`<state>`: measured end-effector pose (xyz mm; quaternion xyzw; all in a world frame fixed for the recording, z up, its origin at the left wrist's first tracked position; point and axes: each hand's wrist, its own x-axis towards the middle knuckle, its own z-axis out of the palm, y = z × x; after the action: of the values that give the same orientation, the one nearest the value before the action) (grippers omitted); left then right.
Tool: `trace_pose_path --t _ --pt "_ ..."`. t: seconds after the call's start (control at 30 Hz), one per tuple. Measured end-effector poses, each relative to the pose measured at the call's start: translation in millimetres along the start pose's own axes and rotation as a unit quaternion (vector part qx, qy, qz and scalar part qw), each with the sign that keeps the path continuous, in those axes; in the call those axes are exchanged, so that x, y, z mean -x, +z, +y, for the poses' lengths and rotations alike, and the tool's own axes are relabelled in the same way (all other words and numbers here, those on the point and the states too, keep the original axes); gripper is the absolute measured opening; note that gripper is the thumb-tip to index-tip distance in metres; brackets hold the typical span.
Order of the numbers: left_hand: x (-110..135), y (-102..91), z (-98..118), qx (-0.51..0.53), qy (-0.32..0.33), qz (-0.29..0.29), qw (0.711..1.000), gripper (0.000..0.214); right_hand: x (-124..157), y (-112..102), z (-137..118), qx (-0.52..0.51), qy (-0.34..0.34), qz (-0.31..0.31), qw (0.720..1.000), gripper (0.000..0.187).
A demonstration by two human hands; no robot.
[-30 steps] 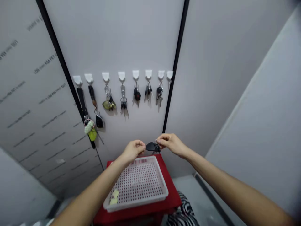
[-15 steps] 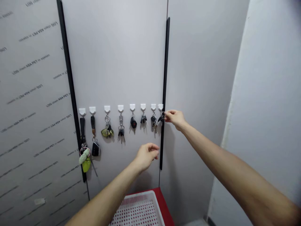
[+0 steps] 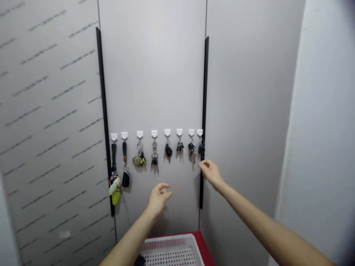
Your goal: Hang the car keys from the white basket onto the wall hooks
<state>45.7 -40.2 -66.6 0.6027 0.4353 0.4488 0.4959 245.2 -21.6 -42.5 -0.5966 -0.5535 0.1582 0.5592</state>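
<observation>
My right hand is just below the rightmost bunch of keys, apart from it. Its fingers are loosely curled with a small gap, and nothing shows in them. That bunch hangs by a ring from a white hook beside the long black handle. Lower and to the left, my left hand hovers before the panel, fingers bent and apart, holding nothing. Above it hang keys with black heads and a black round fob. Another key bunch hangs next to the rightmost one.
Farther left hang keys on a clip, a bunch with an olive-green charm, a black car key and a strap with a yellow-green charm. Black handles flank the panel. Below, a white perforated basket sits on a red surface.
My right hand has let go of the rightmost key bunch and dropped below it. My left hand has shifted left and down. The view has tilted and turned, showing more of the left handle.
</observation>
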Motion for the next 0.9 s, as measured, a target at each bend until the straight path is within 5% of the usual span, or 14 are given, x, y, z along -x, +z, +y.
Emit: trace_pose_path --t 0.13,0.23,0.37,0.6,0.73,0.9 --pt "11 -10.7 32 0.019 0.101 0.046 0.994 0.055 54 31 -37 -0.109 -0.053 -0.151 0.981 0.058" --pt "30 -13.1 73 0.03 0.219 0.038 0.975 0.069 76 34 -87 -0.212 -0.139 -0.152 0.955 0.07" --pt "49 -17.2 101 0.026 0.248 0.031 0.968 0.073 86 33 -125 -0.289 -0.172 -0.164 0.927 0.071" --pt "75 -21.6 103 0.008 0.232 0.04 0.972 0.071 106 28 -137 -0.283 -0.158 -0.193 0.926 0.07" --pt "77 -33.3 85 -0.032 0.232 0.042 0.971 0.07 112 35 -127 -0.274 -0.132 -0.204 0.931 0.069" --pt "49 -83.4 45 -0.093 0.143 0.181 0.969 0.064 97 67 -95 -0.143 -0.003 -0.258 0.956 0.05"
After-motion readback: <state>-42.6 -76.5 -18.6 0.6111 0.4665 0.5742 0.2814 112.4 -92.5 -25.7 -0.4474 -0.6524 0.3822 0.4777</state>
